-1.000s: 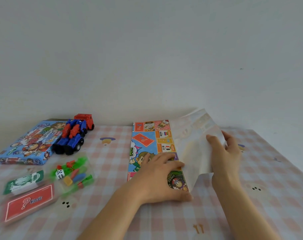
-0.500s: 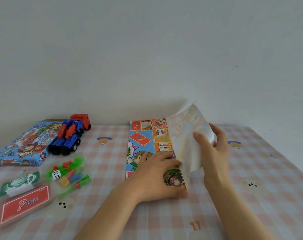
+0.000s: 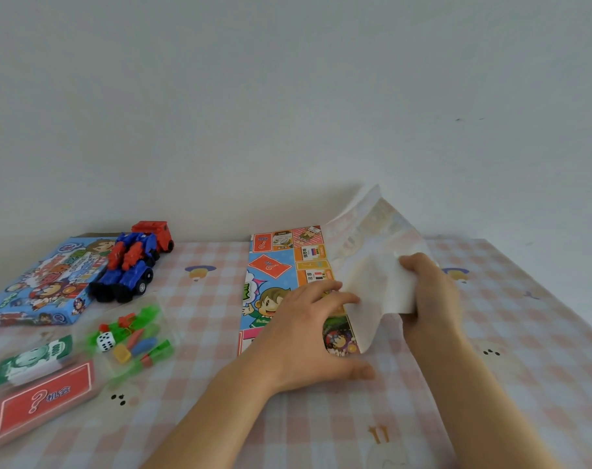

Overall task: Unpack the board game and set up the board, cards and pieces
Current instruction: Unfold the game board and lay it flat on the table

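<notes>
On tbl [image 3: 220,418]: 1 board [image 3: 270,265], 2 card packs [image 3: 34,362] [image 3: 44,399], 1 die [image 3: 105,341], 2 hands [image 3: 308,333] [image 3: 429,299].

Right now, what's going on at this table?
A person is setting up a board game. The left hand presses the printed half of the game board flat on the table, while the right hand grips its lifted, half-unfolded flap. At the left lie the game box, a toy truck, a bag of pieces, a red card pack and a green card pack.

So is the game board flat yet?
Partly. Half of the game board lies flat under the left hand; the right hand holds its flap lifted.
</notes>
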`<state>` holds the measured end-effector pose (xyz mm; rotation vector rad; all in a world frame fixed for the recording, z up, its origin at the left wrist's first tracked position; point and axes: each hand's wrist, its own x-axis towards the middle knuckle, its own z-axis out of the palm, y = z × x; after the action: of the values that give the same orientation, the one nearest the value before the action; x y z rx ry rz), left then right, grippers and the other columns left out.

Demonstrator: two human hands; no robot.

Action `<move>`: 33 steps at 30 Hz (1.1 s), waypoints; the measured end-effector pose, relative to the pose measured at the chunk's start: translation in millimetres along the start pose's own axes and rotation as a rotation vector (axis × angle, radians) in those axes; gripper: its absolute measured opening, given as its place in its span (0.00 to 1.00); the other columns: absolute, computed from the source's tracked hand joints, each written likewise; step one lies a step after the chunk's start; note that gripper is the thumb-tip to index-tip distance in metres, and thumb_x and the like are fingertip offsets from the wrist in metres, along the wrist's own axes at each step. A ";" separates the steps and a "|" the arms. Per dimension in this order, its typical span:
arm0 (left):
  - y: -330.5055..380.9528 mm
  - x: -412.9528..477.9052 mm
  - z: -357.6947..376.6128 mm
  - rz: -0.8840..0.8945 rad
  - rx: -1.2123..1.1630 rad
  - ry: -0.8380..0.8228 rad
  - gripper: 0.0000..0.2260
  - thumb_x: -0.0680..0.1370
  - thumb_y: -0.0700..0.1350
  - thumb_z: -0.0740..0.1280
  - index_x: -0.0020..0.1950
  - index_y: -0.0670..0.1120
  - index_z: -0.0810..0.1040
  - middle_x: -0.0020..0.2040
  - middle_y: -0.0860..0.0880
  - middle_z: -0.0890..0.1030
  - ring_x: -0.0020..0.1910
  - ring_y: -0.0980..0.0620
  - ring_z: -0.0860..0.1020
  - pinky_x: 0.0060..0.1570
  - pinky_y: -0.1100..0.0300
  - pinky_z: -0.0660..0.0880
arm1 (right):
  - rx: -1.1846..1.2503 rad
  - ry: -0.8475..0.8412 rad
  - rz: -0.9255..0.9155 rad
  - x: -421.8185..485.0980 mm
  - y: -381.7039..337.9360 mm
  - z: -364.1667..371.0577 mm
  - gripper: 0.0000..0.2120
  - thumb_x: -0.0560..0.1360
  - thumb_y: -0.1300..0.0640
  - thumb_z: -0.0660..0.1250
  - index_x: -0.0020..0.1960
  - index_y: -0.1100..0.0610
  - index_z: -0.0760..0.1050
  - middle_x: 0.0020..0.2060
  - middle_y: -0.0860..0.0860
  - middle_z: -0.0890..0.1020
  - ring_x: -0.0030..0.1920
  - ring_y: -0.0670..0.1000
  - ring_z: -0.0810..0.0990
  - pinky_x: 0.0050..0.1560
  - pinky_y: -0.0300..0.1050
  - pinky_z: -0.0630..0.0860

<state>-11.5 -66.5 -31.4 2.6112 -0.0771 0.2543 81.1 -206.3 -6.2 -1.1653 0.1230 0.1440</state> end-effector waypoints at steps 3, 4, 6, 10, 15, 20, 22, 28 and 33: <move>0.3 0.5 -0.2 0.024 -0.007 0.064 0.36 0.64 0.65 0.73 0.70 0.63 0.64 0.72 0.62 0.59 0.71 0.61 0.57 0.71 0.57 0.60 | 0.167 -0.035 0.062 1.3 -3.1 -2.5 0.04 0.72 0.61 0.64 0.39 0.56 0.75 0.29 0.48 0.80 0.31 0.47 0.78 0.34 0.42 0.72; 0.1 0.8 -0.1 0.031 -0.028 0.093 0.34 0.66 0.64 0.73 0.69 0.62 0.65 0.71 0.62 0.60 0.70 0.61 0.58 0.70 0.57 0.61 | 0.202 -0.034 0.073 1.4 -4.0 -2.7 0.05 0.72 0.61 0.63 0.39 0.56 0.75 0.29 0.48 0.80 0.32 0.47 0.78 0.35 0.42 0.73; -0.7 1.5 -0.9 0.026 -0.124 0.128 0.29 0.66 0.62 0.73 0.65 0.62 0.70 0.69 0.62 0.64 0.69 0.63 0.62 0.68 0.58 0.64 | 0.239 -0.037 0.090 0.8 -5.3 -2.3 0.05 0.73 0.62 0.63 0.39 0.56 0.74 0.29 0.48 0.80 0.33 0.48 0.79 0.36 0.43 0.73; -2.9 3.4 -6.7 -0.037 -0.395 0.105 0.25 0.60 0.65 0.75 0.56 0.64 0.77 0.64 0.65 0.71 0.66 0.66 0.67 0.66 0.59 0.69 | 0.262 -0.035 0.101 1.8 -5.9 -1.4 0.06 0.72 0.62 0.63 0.37 0.56 0.73 0.28 0.48 0.80 0.34 0.49 0.78 0.37 0.43 0.73; -2.1 2.8 -16.3 -0.075 -0.690 0.085 0.23 0.59 0.58 0.77 0.53 0.56 0.82 0.58 0.59 0.80 0.60 0.64 0.75 0.59 0.65 0.73 | 0.278 -0.031 0.100 1.3 -7.8 -2.3 0.06 0.73 0.63 0.63 0.38 0.56 0.74 0.27 0.48 0.80 0.35 0.49 0.79 0.39 0.44 0.74; -1.3 2.4 -23.2 -0.133 -0.880 0.150 0.14 0.65 0.51 0.73 0.48 0.48 0.84 0.49 0.54 0.84 0.52 0.59 0.80 0.50 0.64 0.76 | 0.266 -0.033 0.093 0.4 -8.5 -2.3 0.06 0.73 0.63 0.62 0.38 0.56 0.74 0.26 0.47 0.80 0.35 0.49 0.79 0.39 0.43 0.75; 0.2 2.9 -25.0 -0.147 -0.933 0.149 0.13 0.66 0.48 0.72 0.48 0.46 0.83 0.47 0.52 0.85 0.49 0.57 0.82 0.45 0.68 0.76 | 0.271 -0.040 0.087 0.3 -8.5 -2.8 0.07 0.73 0.63 0.62 0.37 0.56 0.74 0.26 0.47 0.80 0.33 0.48 0.78 0.36 0.41 0.74; -3.6 4.2 -16.5 -0.111 -0.677 0.088 0.19 0.64 0.59 0.76 0.53 0.59 0.81 0.58 0.59 0.79 0.60 0.59 0.76 0.59 0.56 0.75 | 0.252 -0.045 0.085 0.4 -7.1 -1.6 0.06 0.72 0.63 0.62 0.37 0.56 0.74 0.27 0.48 0.79 0.33 0.49 0.77 0.34 0.42 0.72; 2.3 2.3 -7.9 -0.057 -0.412 0.019 0.24 0.62 0.60 0.77 0.56 0.65 0.77 0.63 0.66 0.71 0.66 0.65 0.67 0.66 0.59 0.69 | 0.259 -0.042 0.078 -0.5 -7.1 -1.5 0.08 0.73 0.63 0.62 0.36 0.57 0.73 0.25 0.48 0.78 0.32 0.49 0.76 0.35 0.42 0.71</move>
<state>-10.8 -64.6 -23.1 2.1981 -0.0433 0.2165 81.8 -210.4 -0.2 -0.8986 0.1460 0.2148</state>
